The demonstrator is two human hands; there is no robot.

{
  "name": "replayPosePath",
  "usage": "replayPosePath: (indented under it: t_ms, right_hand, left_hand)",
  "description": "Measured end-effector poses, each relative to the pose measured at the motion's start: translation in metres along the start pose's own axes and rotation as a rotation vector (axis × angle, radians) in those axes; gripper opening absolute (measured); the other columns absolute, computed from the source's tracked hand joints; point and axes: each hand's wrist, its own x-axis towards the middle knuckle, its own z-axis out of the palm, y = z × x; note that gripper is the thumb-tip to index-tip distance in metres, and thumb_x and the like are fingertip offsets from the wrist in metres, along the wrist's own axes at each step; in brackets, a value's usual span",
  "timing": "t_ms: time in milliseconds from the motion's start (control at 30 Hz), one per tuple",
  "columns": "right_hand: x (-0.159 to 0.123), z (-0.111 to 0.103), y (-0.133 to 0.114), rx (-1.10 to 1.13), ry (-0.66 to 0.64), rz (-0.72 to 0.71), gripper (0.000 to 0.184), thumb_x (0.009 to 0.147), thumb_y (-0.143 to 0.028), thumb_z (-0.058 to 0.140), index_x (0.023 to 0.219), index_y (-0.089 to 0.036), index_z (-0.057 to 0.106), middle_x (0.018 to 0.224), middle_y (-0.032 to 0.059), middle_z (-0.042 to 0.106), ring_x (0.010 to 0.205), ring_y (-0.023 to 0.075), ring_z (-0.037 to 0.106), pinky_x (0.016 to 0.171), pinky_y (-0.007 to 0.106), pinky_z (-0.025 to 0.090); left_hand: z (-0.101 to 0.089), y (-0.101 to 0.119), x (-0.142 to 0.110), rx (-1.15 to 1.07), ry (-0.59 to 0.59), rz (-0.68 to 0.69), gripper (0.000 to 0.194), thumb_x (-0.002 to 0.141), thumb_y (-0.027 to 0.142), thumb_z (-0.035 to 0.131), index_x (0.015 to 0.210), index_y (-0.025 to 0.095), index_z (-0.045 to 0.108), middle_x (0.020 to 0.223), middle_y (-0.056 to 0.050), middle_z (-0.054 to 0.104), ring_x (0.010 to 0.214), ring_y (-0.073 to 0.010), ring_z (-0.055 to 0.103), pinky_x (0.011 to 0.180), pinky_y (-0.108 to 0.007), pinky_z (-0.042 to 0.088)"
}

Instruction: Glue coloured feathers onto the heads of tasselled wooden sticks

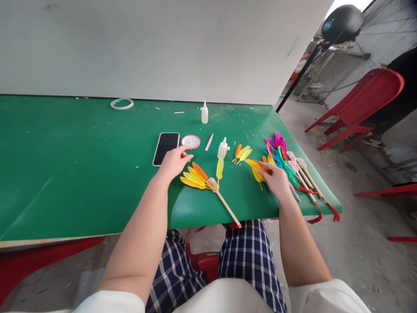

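Observation:
My right hand (275, 177) is closed on a small bunch of yellow feathers (255, 168), low over the table's right part. My left hand (174, 164) hovers by the lower right corner of a smartphone (166, 148), fingers apart and nothing in them. Between my hands lies a wooden stick (229, 209) with yellow and orange feathers (195, 176) fanned out at its top, around a pale pink piece (212, 182). One yellow feather (220, 168) points away from the same end. A few loose yellow and orange feathers (243, 154) rest further back.
Two white squeeze bottles (223, 148) stand on the green table (81, 174). A round dish (190, 141), pink tweezers-like tool (209, 142) and tape ring (121, 104) lie nearby. Colourful feathers (278, 141) and tasselled sticks (308, 178) are at right. A white wall (146, 48) rises behind.

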Motion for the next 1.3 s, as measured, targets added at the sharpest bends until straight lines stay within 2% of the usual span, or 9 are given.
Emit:
replayPosePath:
  t_ms: [167,400,500,633,767,933,1033,1133,1300]
  right_hand:
    - [0.001,-0.003,-0.002,0.426,0.001,0.195,0.052,0.065,-0.042,0.063,0.108,-0.013,0.061,0.072,0.0047,0.066,0.052,0.0121,0.058,0.045,0.025,0.047]
    - [-0.004,-0.007,-0.004,0.631,0.001,0.245,0.056,0.067,-0.035,0.063,0.118,-0.014,0.053,0.077,0.0053,0.069,0.053,0.0096,0.059,0.036,0.017,0.043]
    - [-0.007,-0.009,-0.006,0.777,-0.055,0.285,0.054,0.065,-0.029,0.065,0.117,-0.017,0.054,0.080,0.0034,0.069,0.054,0.0076,0.058,0.042,0.017,0.047]
    - [-0.011,-0.010,-0.008,0.957,-0.148,0.302,0.054,0.065,-0.026,0.064,0.118,-0.023,0.051,0.090,0.0020,0.068,0.067,0.0120,0.065,0.064,0.029,0.056]
    - [-0.013,-0.009,-0.010,1.004,-0.198,0.320,0.048,0.073,-0.036,0.059,0.119,-0.024,0.048,0.097,0.0035,0.066,0.079,0.0157,0.066,0.079,0.039,0.053]
    - [-0.014,-0.006,-0.011,0.982,-0.179,0.300,0.046,0.076,-0.046,0.055,0.116,-0.024,0.051,0.096,0.0034,0.064,0.082,0.0154,0.066,0.084,0.039,0.051]
    - [-0.016,-0.005,-0.009,0.975,-0.132,0.277,0.052,0.065,-0.033,0.069,0.114,-0.026,0.054,0.093,0.0003,0.064,0.083,0.0153,0.065,0.084,0.037,0.052]
    - [-0.016,-0.004,-0.004,0.978,0.008,0.290,0.057,0.051,-0.020,0.077,0.105,-0.023,0.059,0.089,-0.0007,0.065,0.076,0.0137,0.066,0.080,0.032,0.054]
    - [-0.019,-0.011,0.002,1.017,0.213,0.364,0.037,0.054,-0.023,0.074,0.087,-0.016,0.062,0.074,0.0031,0.069,0.068,0.0135,0.066,0.067,0.026,0.056]
  left_hand:
    - [-0.001,0.004,-0.001,-0.017,0.016,0.012,0.035,0.077,0.033,0.052,0.110,0.023,0.059,0.071,-0.001,0.063,0.071,-0.0173,0.058,0.066,-0.026,0.041]
    - [-0.002,0.007,-0.002,-0.022,0.041,0.006,0.036,0.076,0.033,0.054,0.110,0.022,0.060,0.071,-0.002,0.063,0.069,-0.0168,0.057,0.068,-0.027,0.042]
    - [-0.002,0.008,-0.003,-0.025,0.051,0.014,0.035,0.076,0.032,0.054,0.109,0.022,0.060,0.070,-0.002,0.062,0.068,-0.0165,0.057,0.068,-0.026,0.042]
    - [-0.003,0.009,-0.004,-0.034,0.048,0.020,0.034,0.076,0.032,0.054,0.109,0.023,0.060,0.071,-0.002,0.063,0.068,-0.0165,0.057,0.068,-0.026,0.043]
    - [-0.003,0.011,-0.004,-0.026,0.044,0.019,0.035,0.077,0.033,0.053,0.109,0.023,0.060,0.072,-0.002,0.063,0.067,-0.0166,0.056,0.069,-0.027,0.043]
    - [-0.002,0.012,-0.005,-0.013,0.041,0.024,0.034,0.077,0.034,0.053,0.108,0.022,0.061,0.072,-0.002,0.063,0.067,-0.0168,0.056,0.067,-0.027,0.042]
    - [-0.002,0.012,-0.004,-0.010,0.040,0.033,0.033,0.077,0.034,0.053,0.107,0.022,0.061,0.072,-0.002,0.063,0.067,-0.0164,0.055,0.067,-0.027,0.042]
    - [-0.001,0.011,-0.004,-0.014,0.037,0.045,0.033,0.077,0.034,0.053,0.107,0.022,0.061,0.073,-0.001,0.063,0.066,-0.0161,0.055,0.066,-0.027,0.041]
    - [-0.001,0.011,-0.004,-0.020,0.031,0.049,0.032,0.077,0.033,0.053,0.107,0.023,0.061,0.072,-0.001,0.063,0.066,-0.0159,0.056,0.067,-0.027,0.041]
